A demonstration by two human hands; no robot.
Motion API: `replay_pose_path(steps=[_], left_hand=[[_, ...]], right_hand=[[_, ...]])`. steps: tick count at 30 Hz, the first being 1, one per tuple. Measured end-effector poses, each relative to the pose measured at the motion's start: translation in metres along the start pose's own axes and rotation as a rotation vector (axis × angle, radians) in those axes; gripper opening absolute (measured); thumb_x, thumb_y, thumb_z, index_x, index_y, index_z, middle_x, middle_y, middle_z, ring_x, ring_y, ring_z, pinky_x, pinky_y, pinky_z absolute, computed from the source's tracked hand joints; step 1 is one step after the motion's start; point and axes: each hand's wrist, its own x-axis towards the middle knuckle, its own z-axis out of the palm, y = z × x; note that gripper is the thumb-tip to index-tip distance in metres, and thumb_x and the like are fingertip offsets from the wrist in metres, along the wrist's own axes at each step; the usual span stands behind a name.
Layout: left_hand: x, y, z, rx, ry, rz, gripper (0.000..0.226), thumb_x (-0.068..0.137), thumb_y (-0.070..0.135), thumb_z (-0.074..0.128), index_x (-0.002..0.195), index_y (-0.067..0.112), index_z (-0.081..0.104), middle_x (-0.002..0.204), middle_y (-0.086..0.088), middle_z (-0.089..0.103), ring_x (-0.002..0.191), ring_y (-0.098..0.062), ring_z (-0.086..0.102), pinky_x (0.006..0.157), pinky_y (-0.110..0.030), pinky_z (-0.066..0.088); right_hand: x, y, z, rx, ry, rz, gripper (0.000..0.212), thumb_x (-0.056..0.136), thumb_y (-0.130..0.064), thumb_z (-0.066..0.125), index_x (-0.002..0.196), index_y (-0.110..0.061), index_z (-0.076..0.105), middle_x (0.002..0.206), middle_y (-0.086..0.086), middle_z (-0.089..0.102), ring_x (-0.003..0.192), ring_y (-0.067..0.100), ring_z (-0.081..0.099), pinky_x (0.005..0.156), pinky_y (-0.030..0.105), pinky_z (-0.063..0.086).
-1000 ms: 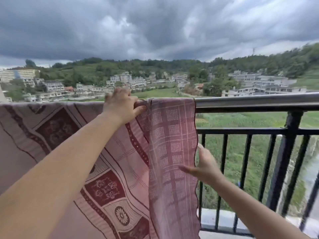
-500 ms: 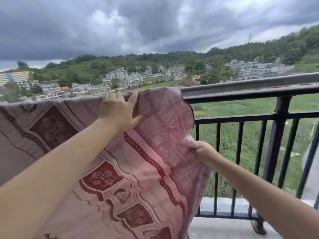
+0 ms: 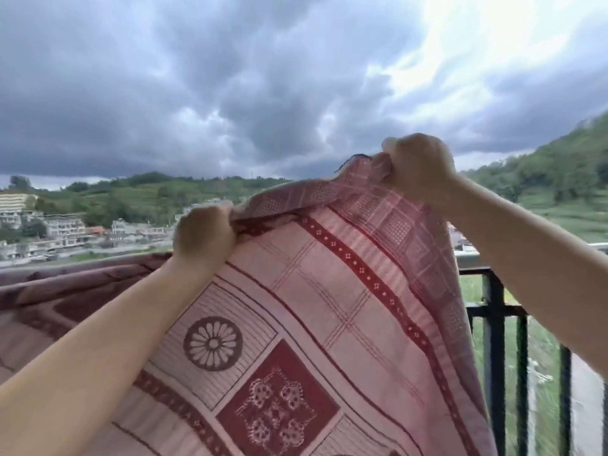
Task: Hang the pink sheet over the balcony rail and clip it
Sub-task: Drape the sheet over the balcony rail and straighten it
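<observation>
While lifted above balcony rail [image 3: 467, 260], left hand [image 3: 202, 236] and right hand [image 3: 418, 166] both clench pink sheet [image 3: 312, 307] edge.

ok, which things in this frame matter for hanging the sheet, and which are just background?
In the job:
- pink sheet, edge lifted
- balcony rail
- left hand, gripping the sheet's top edge
- right hand, gripping the raised corner

Background only:
- buildings
- green hillside
- storm clouds

No clip in view.

Both hands [image 3: 202, 236] [image 3: 416, 167] grip the pink sheet [image 3: 329, 307] above the rail [image 3: 467, 258].
</observation>
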Motion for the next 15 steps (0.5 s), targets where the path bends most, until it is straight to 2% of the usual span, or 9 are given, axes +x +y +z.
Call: replay_pose_path(steps=[2, 5, 7, 9, 11, 12, 13, 14, 15], left_hand=[[0.035, 0.010, 0.006, -0.169, 0.016, -0.113, 0.022, 0.089, 0.010, 0.043, 0.098, 0.002, 0.062, 0.100, -0.027, 0.064, 0.095, -0.040, 0.059, 0.074, -0.038, 0.044], [0.073, 0.023, 0.024, -0.250, 0.010, -0.150, 0.032, 0.089, 0.014, 0.044, 0.114, -0.002, 0.053, 0.118, -0.029, 0.054, 0.110, -0.039, 0.051, 0.088, -0.039, 0.041], [0.090, 0.024, 0.039, -0.217, -0.088, -0.130, 0.056, 0.088, 0.027, 0.051, 0.132, -0.002, 0.033, 0.138, -0.025, 0.034, 0.129, -0.033, 0.034, 0.105, -0.037, 0.030], [0.105, 0.019, 0.057, -0.151, -0.251, -0.144, 0.079, 0.087, 0.037, 0.050, 0.142, -0.001, 0.007, 0.152, -0.020, 0.008, 0.142, -0.028, 0.010, 0.114, -0.034, 0.014], [0.113, 0.007, 0.083, -0.017, -0.424, -0.196, 0.087, 0.085, 0.043, 0.050, 0.143, 0.001, 0.001, 0.154, -0.016, 0.002, 0.143, -0.026, 0.008, 0.116, -0.034, 0.013], [0.113, 0.002, 0.096, 0.044, -0.535, -0.224, 0.088, 0.083, 0.046, 0.053, 0.143, 0.002, 0.006, 0.154, -0.014, 0.009, 0.141, -0.026, 0.016, 0.115, -0.034, 0.020], [0.112, -0.004, 0.109, 0.070, -0.674, -0.276, 0.087, 0.080, 0.048, 0.056, 0.143, 0.005, 0.013, 0.151, -0.011, 0.020, 0.136, -0.024, 0.028, 0.111, -0.034, 0.029], [0.109, -0.007, 0.117, 0.077, -0.838, -0.327, 0.082, 0.079, 0.048, 0.058, 0.141, 0.008, 0.021, 0.146, -0.004, 0.032, 0.128, -0.021, 0.039, 0.105, -0.032, 0.036], [0.105, -0.009, 0.120, 0.081, -1.032, -0.370, 0.074, 0.081, 0.048, 0.057, 0.139, 0.012, 0.028, 0.137, 0.003, 0.045, 0.118, -0.017, 0.046, 0.097, -0.030, 0.039]], right_hand=[[0.035, 0.004, 0.011, -0.094, 0.075, 0.016, 0.015, 0.084, -0.009, 0.050, 0.093, 0.002, 0.055, 0.089, 0.025, 0.065, 0.083, 0.042, 0.063, 0.062, 0.039, 0.047], [0.083, 0.007, 0.024, -0.190, 0.130, 0.043, 0.020, 0.086, 0.000, 0.042, 0.102, 0.004, 0.052, 0.096, 0.023, 0.065, 0.087, 0.042, 0.063, 0.061, 0.040, 0.047], [0.112, 0.008, 0.037, -0.189, 0.116, 0.073, 0.024, 0.086, 0.000, 0.041, 0.108, 0.005, 0.050, 0.104, 0.023, 0.063, 0.094, 0.042, 0.061, 0.069, 0.042, 0.049], [0.138, 0.005, 0.062, -0.149, 0.031, 0.076, 0.028, 0.085, -0.002, 0.042, 0.111, 0.005, 0.049, 0.110, 0.022, 0.061, 0.099, 0.042, 0.059, 0.075, 0.042, 0.049], [0.148, 0.001, 0.099, -0.100, -0.202, 0.022, 0.031, 0.084, -0.006, 0.046, 0.114, 0.001, 0.053, 0.115, 0.020, 0.061, 0.104, 0.037, 0.058, 0.083, 0.041, 0.050], [0.148, -0.001, 0.122, -0.031, -0.384, 0.003, 0.034, 0.083, -0.010, 0.050, 0.116, -0.002, 0.054, 0.118, 0.017, 0.060, 0.106, 0.033, 0.058, 0.088, 0.042, 0.051], [0.143, -0.004, 0.139, 0.051, -0.644, 0.000, 0.037, 0.084, -0.016, 0.053, 0.120, -0.004, 0.053, 0.120, 0.014, 0.059, 0.106, 0.029, 0.057, 0.093, 0.043, 0.049], [0.139, -0.008, 0.155, 0.083, -0.885, -0.027, 0.044, 0.085, -0.023, 0.055, 0.124, -0.004, 0.049, 0.119, 0.011, 0.059, 0.105, 0.026, 0.056, 0.097, 0.044, 0.047], [0.132, -0.012, 0.166, 0.044, -1.059, -0.090, 0.054, 0.085, -0.031, 0.057, 0.129, -0.003, 0.044, 0.116, 0.009, 0.060, 0.104, 0.025, 0.056, 0.099, 0.045, 0.045]])
